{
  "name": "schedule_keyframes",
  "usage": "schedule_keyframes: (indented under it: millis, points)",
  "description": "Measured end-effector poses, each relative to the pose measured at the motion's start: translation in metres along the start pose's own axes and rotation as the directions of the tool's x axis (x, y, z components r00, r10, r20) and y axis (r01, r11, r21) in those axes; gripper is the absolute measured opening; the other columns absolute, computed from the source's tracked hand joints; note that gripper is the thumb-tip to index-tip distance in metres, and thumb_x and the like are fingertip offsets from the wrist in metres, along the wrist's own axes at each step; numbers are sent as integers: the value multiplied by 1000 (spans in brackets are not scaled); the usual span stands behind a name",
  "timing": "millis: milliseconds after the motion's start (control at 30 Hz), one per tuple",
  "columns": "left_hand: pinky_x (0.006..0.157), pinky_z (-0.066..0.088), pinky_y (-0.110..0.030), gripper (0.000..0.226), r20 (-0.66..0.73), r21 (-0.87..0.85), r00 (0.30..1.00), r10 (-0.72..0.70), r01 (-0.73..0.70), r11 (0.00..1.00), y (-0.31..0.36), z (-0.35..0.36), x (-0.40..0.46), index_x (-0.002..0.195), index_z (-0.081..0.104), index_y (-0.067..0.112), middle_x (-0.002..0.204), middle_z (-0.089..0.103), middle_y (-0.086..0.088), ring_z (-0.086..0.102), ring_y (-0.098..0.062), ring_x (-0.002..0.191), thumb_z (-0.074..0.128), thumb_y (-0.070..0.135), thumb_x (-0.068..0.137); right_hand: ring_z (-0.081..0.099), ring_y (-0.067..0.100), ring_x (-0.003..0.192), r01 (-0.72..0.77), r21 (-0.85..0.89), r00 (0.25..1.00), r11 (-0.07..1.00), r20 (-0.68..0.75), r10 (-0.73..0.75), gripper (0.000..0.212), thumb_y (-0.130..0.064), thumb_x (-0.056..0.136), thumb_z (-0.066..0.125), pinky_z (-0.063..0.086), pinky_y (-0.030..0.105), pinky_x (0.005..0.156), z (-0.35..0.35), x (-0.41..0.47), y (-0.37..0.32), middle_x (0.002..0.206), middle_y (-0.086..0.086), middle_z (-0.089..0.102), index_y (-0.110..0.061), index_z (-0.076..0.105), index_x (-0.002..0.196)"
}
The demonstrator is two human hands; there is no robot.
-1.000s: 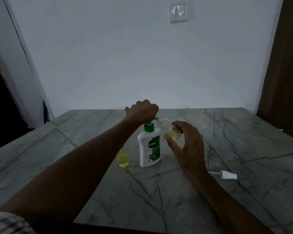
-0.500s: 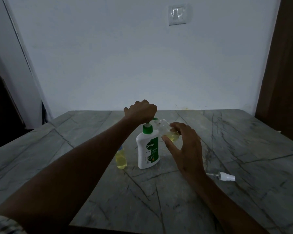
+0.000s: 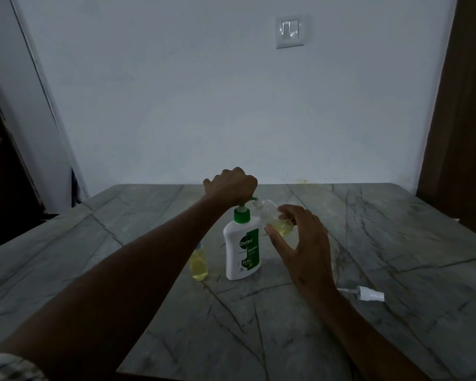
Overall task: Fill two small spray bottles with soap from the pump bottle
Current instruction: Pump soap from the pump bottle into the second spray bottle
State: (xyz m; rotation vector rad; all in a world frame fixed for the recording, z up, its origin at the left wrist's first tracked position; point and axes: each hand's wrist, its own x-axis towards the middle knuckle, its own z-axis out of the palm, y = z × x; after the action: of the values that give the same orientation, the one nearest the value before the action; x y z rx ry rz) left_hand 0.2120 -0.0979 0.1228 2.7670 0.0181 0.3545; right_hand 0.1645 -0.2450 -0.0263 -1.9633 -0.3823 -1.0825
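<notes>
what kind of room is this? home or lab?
Most likely a home room, dimly lit. Cues: a grey marble-look table against a plain painted wall, a domestic wall switch, a dark wooden door at right, and a household Dettol pump bottle.

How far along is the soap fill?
Done: one small bottle stands full of yellow soap. In hand: left hand presses the pump bottle; right hand holds the tilted second bottle, partly filled. Left: top up, refit spray cap.
</notes>
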Motion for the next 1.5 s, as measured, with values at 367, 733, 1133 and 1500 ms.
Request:
schedule_keyframes:
  millis: [367, 733, 1133, 1500]
  points:
    - [103, 33, -50, 17, -19, -4, 1000, 5, -5, 1000, -1, 1, -4, 79, 44, 17, 89, 53, -4, 53, -28, 93, 48, 26, 92, 56, 8, 101, 8, -25, 1000, 1000, -4, -8, 45, -49, 89, 69, 50, 46, 92, 0, -1, 0, 114, -8, 63, -25, 58, 125]
    - [95, 32, -48, 15, -1, 11, 1000, 11, -11, 1000, -3, 6, 0, 80, 45, 17, 92, 53, -4, 52, -26, 91, 47, 26, 92, 56, 6, 100, 32, -19, 999, 999, -2, -32, 47, -56, 91, 61, 51, 46, 91, 3, -1, -1, 114, -7, 63, -24, 58, 125]
    - [99, 32, -49, 16, -33, 25, 999, 29, -28, 999, -1, 0, 1, 78, 43, 15, 85, 50, -3, 51, -27, 90, 47, 23, 92, 57, 8, 103, 21, -21, 1000, 1000, 2, -21, 48, -58, 91, 61, 51, 45, 92, 3, -2, 2, 117, -7, 63, -26, 57, 126]
    - [90, 29, -48, 17, -24, 58, 999, 47, -45, 997, -3, 5, 2, 78, 45, 16, 92, 54, -5, 52, -25, 87, 47, 26, 92, 55, 6, 102, 14, -13, 1000, 1000, 11, -14, 46, -58, 91, 60, 51, 46, 91, 2, 0, 3, 115, -10, 62, -28, 56, 126]
